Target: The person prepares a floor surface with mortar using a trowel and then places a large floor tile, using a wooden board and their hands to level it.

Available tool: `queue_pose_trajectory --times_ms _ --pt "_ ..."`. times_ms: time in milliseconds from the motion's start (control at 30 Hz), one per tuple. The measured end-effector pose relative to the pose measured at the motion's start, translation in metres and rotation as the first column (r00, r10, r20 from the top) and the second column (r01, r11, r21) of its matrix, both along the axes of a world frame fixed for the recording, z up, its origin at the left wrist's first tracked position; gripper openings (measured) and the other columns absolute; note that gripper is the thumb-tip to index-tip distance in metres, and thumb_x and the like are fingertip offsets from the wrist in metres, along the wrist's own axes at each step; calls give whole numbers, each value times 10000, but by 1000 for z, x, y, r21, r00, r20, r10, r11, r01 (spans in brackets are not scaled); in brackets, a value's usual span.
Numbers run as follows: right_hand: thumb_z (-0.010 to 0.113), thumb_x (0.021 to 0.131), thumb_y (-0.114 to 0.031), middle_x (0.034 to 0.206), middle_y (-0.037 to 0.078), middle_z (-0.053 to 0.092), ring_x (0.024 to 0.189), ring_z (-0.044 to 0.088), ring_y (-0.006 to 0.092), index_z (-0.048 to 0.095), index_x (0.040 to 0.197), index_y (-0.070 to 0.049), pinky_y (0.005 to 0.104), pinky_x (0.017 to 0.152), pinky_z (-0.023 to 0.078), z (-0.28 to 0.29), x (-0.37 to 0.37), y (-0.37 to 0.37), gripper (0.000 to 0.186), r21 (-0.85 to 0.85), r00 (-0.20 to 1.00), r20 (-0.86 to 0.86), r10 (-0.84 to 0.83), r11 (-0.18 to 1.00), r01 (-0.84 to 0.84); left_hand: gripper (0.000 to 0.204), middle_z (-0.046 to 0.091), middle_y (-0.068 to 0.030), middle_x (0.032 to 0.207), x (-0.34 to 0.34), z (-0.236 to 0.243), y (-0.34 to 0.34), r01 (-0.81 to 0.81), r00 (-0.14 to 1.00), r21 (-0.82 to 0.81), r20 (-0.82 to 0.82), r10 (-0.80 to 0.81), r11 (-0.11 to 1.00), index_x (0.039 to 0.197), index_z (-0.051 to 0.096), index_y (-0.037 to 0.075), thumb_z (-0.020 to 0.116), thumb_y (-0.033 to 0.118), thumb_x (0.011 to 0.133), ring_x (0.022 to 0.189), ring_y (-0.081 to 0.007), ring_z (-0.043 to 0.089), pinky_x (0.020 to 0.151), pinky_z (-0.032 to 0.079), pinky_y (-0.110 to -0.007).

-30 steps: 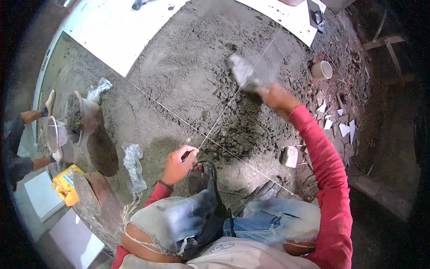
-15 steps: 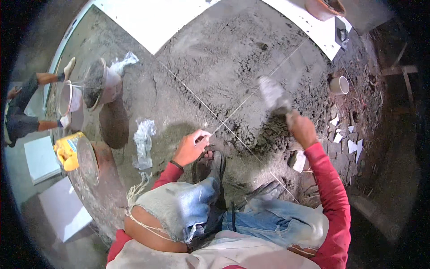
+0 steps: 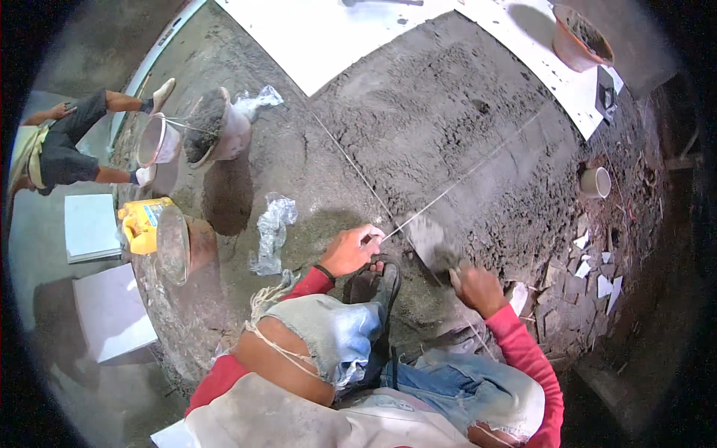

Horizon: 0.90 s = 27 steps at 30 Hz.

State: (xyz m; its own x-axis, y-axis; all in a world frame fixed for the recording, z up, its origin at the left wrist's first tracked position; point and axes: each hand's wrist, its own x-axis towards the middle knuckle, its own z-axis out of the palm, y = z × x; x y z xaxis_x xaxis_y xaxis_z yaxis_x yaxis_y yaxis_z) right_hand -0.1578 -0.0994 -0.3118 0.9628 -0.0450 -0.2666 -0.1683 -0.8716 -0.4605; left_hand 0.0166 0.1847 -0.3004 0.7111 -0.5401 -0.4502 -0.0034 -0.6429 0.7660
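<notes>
My left hand (image 3: 349,250) is closed, its fingertips pinching a thin string (image 3: 463,184) stretched toward the far right over wet grey mortar (image 3: 448,112). A second string (image 3: 347,155) crosses the first just ahead of that hand. My right hand (image 3: 478,287) grips a trowel, its handle mostly hidden in my fingers. The mortar-smeared trowel blade (image 3: 427,237) lies low over the mortar, close to where the strings cross. My sandalled foot (image 3: 381,280) rests just below my left hand.
Large white tiles (image 3: 314,45) cover the far floor, one bearing a mortar bucket (image 3: 582,37). At left stand another mortar bucket (image 3: 224,131), a yellow jug (image 3: 142,224) and stacked tiles (image 3: 91,226); a person's legs (image 3: 75,149) show behind. Tile shards (image 3: 605,286) and a cup (image 3: 595,182) lie right.
My right hand has drawn the trowel nearer to me and leftward, to beside the string crossing. The left hand keeps its pinch on the string. The whole view has shifted.
</notes>
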Motion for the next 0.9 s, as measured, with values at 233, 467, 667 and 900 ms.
queue_pose_trajectory --times_ms 233,467,667,900 --pt "561 988 -297 922 245 676 824 667 414 653 1134 -19 505 681 528 92 -24 -102 327 31 993 -33 -111 993 113 296 734 -108 955 -13 2 9 48 997 55 56 -52 997 1140 677 84 604 324 982 873 -222 711 776 535 -355" --pt "480 1043 -300 1075 286 645 892 627 482 569 1260 15 499 798 504 -27 -97 -182 392 -258 753 374 -541 720 645 253 732 -120 978 -1 2 4 -17 990 -64 140 26 998 1119 678 74 615 271 974 890 -241 717 788 545 -361" --pt "503 1037 -342 869 316 597 784 567 446 566 1046 97 494 744 461 -48 -91 -79 444 36 562 140 -815 572 820 190 734 -115 885 1 7 6 -134 987 -169 61 147 976 1112 677 66 599 174 977 801 -187 708 699 541 -324" --pt "493 1053 -390 760 9 493 658 494 125 552 1052 -22 313 551 446 14 -74 -45 373 499 523 -300 -798 336 799 179 705 -65 900 -50 5 -23 253 960 -280 192 -204 926 968 696 130 637 298 957 750 -192 673 739 533 -339"
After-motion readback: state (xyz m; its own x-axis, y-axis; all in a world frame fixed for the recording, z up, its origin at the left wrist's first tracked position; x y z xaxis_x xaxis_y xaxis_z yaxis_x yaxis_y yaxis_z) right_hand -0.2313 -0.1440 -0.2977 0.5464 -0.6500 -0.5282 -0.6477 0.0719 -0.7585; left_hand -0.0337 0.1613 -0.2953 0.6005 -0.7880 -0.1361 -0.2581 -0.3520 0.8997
